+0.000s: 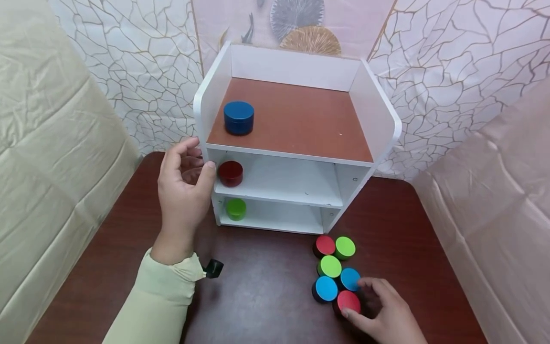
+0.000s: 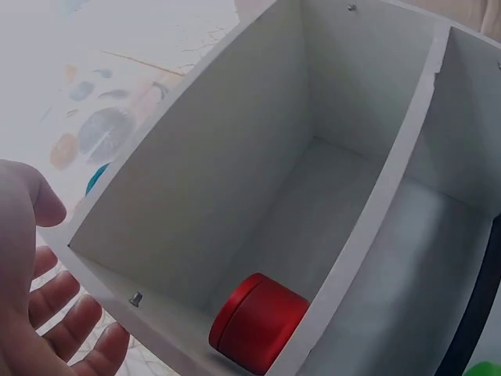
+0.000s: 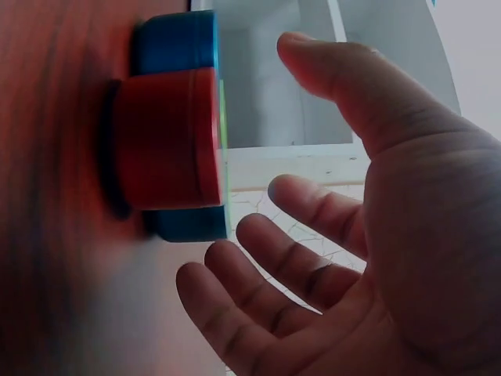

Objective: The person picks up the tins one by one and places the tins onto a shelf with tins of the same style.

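My right hand [image 1: 390,313], fingers parted and gripping nothing, frames the round red metallic tin [image 1: 348,301] at near right, seemingly spaced to its width, while my empty, loosely spread left hand [image 1: 182,197] flanks the white boxy shelf unit [image 1: 292,69], perhaps to steady it.

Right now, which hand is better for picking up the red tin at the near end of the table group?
Probably the right hand: it's empty and right beside that red tin. The left hand is farther away, by the white shelf unit.
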The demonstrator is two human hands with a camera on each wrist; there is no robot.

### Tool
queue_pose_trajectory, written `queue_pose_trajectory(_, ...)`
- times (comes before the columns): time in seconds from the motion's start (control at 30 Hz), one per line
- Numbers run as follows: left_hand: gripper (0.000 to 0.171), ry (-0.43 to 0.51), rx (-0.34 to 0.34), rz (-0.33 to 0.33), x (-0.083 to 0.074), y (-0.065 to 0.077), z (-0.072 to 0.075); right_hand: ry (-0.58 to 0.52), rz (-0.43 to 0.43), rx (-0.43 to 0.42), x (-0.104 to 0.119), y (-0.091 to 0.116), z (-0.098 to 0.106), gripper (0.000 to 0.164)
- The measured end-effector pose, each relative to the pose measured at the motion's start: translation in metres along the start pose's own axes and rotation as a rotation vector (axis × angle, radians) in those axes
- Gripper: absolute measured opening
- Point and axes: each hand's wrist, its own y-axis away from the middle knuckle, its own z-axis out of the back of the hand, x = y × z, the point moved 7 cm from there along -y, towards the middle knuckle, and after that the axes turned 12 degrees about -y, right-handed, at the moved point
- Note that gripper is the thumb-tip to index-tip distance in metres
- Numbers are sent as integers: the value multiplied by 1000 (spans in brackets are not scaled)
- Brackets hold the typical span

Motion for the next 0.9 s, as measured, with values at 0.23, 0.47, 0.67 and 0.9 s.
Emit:
queue_pose_trajectory(0.23, 49, 2, -4, -19, -1, 3, 1, -45, 7, 6, -4, 0, -5, 80)
queue_pose_trajectory(0.47, 49, 21, 18, -15, 1, 7, 1, -82, -88, 29, -15, 1, -14, 83)
queue_pose_trajectory(0.67, 51, 28, 40, -10, 0, 8, 1, -117, -84, 14, -19, 3, -18, 80)
queue_pose_trajectory(0.9, 54, 18, 71, 0, -1, 8, 3, -104, -65, -9, -16, 2, -20, 76)
